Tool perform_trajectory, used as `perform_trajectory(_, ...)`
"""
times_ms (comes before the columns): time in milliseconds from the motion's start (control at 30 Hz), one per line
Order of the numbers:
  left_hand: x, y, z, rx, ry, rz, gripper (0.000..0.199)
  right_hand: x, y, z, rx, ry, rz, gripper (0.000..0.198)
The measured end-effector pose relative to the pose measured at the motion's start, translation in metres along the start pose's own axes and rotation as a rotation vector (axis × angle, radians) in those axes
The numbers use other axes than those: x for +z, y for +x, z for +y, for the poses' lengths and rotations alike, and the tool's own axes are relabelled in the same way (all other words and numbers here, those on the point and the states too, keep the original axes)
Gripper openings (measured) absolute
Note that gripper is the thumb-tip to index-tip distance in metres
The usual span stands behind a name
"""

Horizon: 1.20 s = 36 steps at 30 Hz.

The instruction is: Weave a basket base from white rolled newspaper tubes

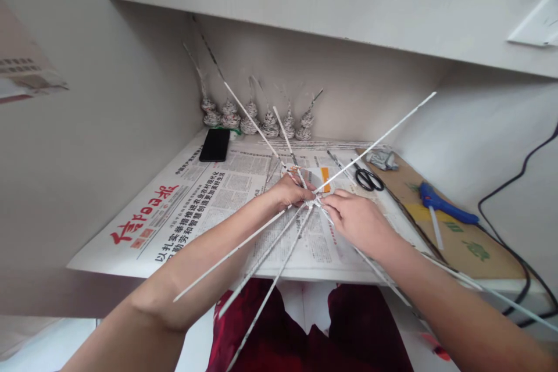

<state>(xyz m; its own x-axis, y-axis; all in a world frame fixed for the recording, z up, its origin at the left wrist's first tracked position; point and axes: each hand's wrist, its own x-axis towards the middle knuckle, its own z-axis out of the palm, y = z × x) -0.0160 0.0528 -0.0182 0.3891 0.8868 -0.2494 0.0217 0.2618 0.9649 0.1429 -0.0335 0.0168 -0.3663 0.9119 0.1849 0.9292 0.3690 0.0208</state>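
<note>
Thin rolled-newspaper sticks (pixel 279 218) fan out in all directions from a small woven centre (pixel 311 202). My left hand (pixel 291 190) pinches the left side of that centre, thumb and fingers closed on it. On the right side, my right hand (pixel 349 212) is closed around the base of the sticks, its fingertips near the crossing. One long stick (pixel 379 139) rises to the upper right, and another (pixel 250 119) reaches to the upper left. Several more point down toward my lap. The fingers partly cover the crossing.
Newspaper sheets (pixel 192 203) cover the table. Several small gourd-shaped paper weavings (pixel 250 119) line the back wall, near a black phone (pixel 214 145). To the right are black-handled scissors (pixel 369 179), crumpled paper (pixel 382 158), and a blue glue gun (pixel 449 206) on cardboard (pixel 488 258), with a cable (pixel 505 189).
</note>
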Motion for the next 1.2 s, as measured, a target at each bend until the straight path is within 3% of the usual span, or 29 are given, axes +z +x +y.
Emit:
perform_trajectory(133,0.000,0.001,0.001,-0.034,-0.037,-0.025,0.016,0.003,-0.004,0.000,0.035,-0.038,-0.045,0.031)
perform_trajectory(300,-0.002,0.005,-0.002,-0.039,-0.063,-0.082,0.017,0.005,-0.006,-0.001,0.069,-0.037,0.017,0.027)
perform_trajectory(867,0.002,0.001,-0.001,-0.027,-0.053,-0.017,0.016,0.011,-0.009,0.008,0.201,0.402,0.015,0.023)
perform_trajectory(1067,0.003,0.000,0.002,-0.040,-0.066,0.004,0.018,0.021,-0.013,0.004,0.476,0.895,-0.140,0.033)
perform_trajectory(1200,0.003,0.002,0.000,-0.041,-0.102,-0.017,0.018,0.028,-0.015,0.004,0.574,1.007,-0.136,0.038)
